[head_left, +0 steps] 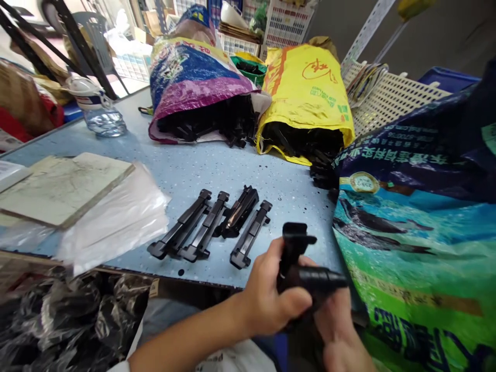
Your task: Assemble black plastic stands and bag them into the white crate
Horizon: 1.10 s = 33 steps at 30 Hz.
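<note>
Head view: clasping a black plastic part (295, 247) just above the counter (217, 165) edge, left grip (267, 299) wrapped round it, right grip (341, 330) curled under its crosswise end. Laid in a row nearby: four like parts (211, 227). Judging by open sacks (310, 88) crammed with more, barely begun.

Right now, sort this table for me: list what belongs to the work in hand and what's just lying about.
In use: black part held by left hand and right hand; row of black parts; purple sack and yellow sack holding more.
Lying about: water bottle, board, clear bags, white basket.
</note>
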Available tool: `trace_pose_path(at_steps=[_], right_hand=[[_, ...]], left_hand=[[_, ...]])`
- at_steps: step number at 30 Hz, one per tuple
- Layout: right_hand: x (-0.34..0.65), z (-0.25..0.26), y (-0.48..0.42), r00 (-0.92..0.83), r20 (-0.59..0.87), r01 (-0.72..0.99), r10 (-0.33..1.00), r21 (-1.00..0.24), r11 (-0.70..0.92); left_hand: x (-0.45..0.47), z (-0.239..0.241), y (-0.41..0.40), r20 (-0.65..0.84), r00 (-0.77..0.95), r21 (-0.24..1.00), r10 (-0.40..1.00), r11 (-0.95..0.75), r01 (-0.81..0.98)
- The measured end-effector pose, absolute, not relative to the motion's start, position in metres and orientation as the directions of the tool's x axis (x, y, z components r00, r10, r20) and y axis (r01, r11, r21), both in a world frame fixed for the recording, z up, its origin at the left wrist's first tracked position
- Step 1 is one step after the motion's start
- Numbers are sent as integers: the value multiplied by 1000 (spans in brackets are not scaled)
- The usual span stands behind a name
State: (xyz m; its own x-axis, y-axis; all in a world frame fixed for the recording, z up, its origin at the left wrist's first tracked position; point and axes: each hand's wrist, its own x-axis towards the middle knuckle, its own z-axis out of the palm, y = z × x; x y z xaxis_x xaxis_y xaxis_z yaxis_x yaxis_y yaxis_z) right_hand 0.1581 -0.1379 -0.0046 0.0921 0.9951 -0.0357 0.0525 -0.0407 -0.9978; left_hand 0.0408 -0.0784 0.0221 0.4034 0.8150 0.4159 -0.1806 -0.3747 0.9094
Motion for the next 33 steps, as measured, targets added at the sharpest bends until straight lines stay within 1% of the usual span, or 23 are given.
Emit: trace_pose_path(at_steps=[2,3,5,6,7,8,9,10,13,16,19,21,22,23,24,25,26,27,28,29,30,31,33], right_hand=[[153,-3,-136,131,-102,64,986,-992,-111],[151,-4,-132,170,-153,69,973,-984,-166],[153,-6,-116,252,-241,75,937,-961,-267],[157,-7,-105,282,-271,107,920,-944,-311],[162,-8,-92,307,-305,173,902,-914,-368],[168,-10,-77,335,-322,307,885,-851,-426],[174,-12,-63,344,-331,493,879,-733,-469],[178,-15,-50,316,-336,632,887,-623,-461],[177,-20,-22,237,-374,759,896,-505,-412],[168,-16,-8,243,-377,843,894,-373,-387],[166,-4,-1,279,-354,900,892,-228,-372],[165,7,-1,291,-208,927,934,-179,-329],[161,12,-2,286,-88,933,954,-202,-298],[154,17,-6,273,28,926,962,-277,-255],[142,22,-12,251,102,893,963,-408,-190],[127,26,-19,229,129,810,965,-575,-115],[110,29,-27,143,56,649,988,-759,-51],[91,31,-36,-21,-22,442,1000,-897,-10],[72,33,-45,-186,-66,244,980,-969,-19],[57,33,-53,-235,-97,87,967,-993,-78],[45,31,-59,-227,-128,-73,966,-986,-148],[38,28,-64,-235,-168,-206,957,-954,-218],[41,18,-69,-286,-266,-373,921,-854,-363]], left_hand=[[33,37,-71,289,439,933,851,-352,69],[22,43,-66,262,467,891,845,-398,220],[-13,47,-55,202,532,721,822,-492,488],[-34,46,-47,168,540,636,825,-509,580],[-56,42,-39,127,468,563,875,-452,692],[-76,36,-31,118,335,486,935,-349,801],[-93,29,-24,56,228,427,972,-230,875],[-104,22,-17,-39,146,410,989,-117,904],[-111,5,-8,-241,62,472,969,61,879],[-97,-2,-6,-252,43,560,967,109,821],[-97,-9,0,-294,-1,713,956,220,665],[-105,-14,3,-328,3,804,945,278,526],[-110,-15,2,-339,15,830,941,291,475],[-113,-14,-2,-335,21,853,942,293,431],[-113,-12,-9,-315,20,879,949,284,383],[-111,-7,-19,-281,20,913,960,261,313],[-108,0,-32,-232,33,947,972,218,234],[-103,8,-45,-168,50,975,985,159,158],[-98,17,-58,-106,83,989,991,97,109],[-96,25,-69,-45,122,994,992,32,101],[-96,31,-76,10,156,992,988,-30,124],[-101,34,-80,56,199,985,978,-87,150],[-124,32,-74,102,251,949,963,-170,265]])
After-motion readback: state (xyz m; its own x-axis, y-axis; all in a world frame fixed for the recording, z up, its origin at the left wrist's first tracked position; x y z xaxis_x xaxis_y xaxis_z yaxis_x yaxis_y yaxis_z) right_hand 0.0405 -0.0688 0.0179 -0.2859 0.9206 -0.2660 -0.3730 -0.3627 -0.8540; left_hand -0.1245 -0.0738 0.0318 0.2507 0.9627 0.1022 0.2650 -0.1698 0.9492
